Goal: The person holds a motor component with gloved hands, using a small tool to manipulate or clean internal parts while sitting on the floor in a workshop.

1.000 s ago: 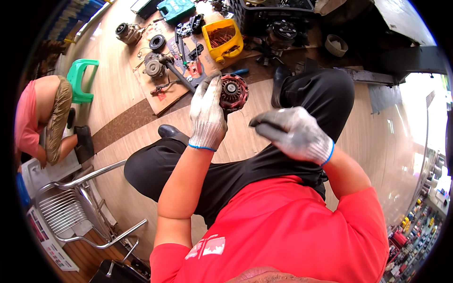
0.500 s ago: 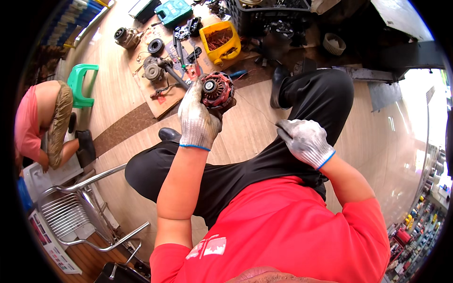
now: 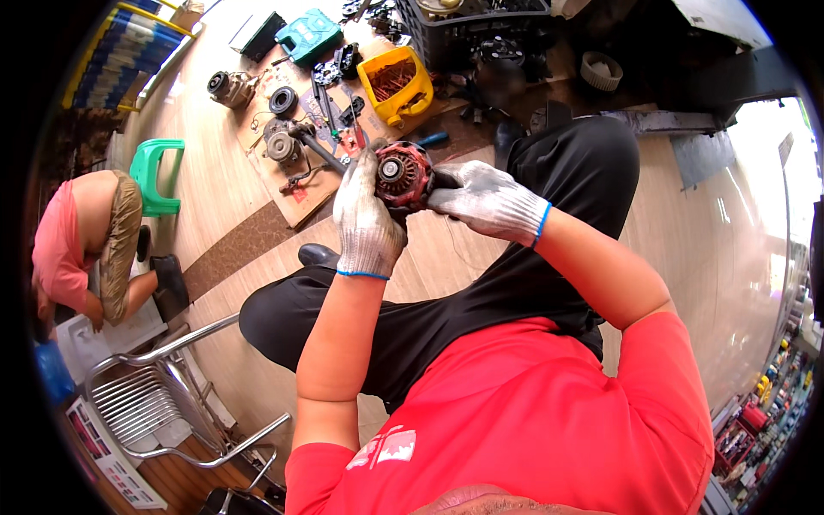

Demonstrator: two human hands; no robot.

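Note:
My left hand (image 3: 367, 225), in a white knit glove with a grey palm and blue cuff, grips a round alternator stator (image 3: 415, 174) with red-coated windings. A bearing on a shaft and a ring of metal claws show at its middle. From the right, my gloved right hand (image 3: 491, 199) reaches to the stator's edge, with thumb and fingers pinched against it. Whatever sits between those fingertips is hidden. A thin thread or wire (image 3: 457, 244) dangles in a loose loop just below the right hand, hard to follow against the floor.
On cardboard ahead lie a pulley part (image 3: 282, 101), a motor housing (image 3: 281, 147) and a yellow cut-open jug (image 3: 419, 96) of copper-coloured scraps. A teal case (image 3: 309, 36) and black crate (image 3: 481, 30) stand farther off. Left are a green stool (image 3: 160, 206), a bent-over person (image 3: 77, 232) and a metal chair (image 3: 137, 399).
My right hand has come up and left from beside my knee to the stator's right edge. The thread, stretched between hand and stator before, now hangs slack. My left hand keeps its grip.

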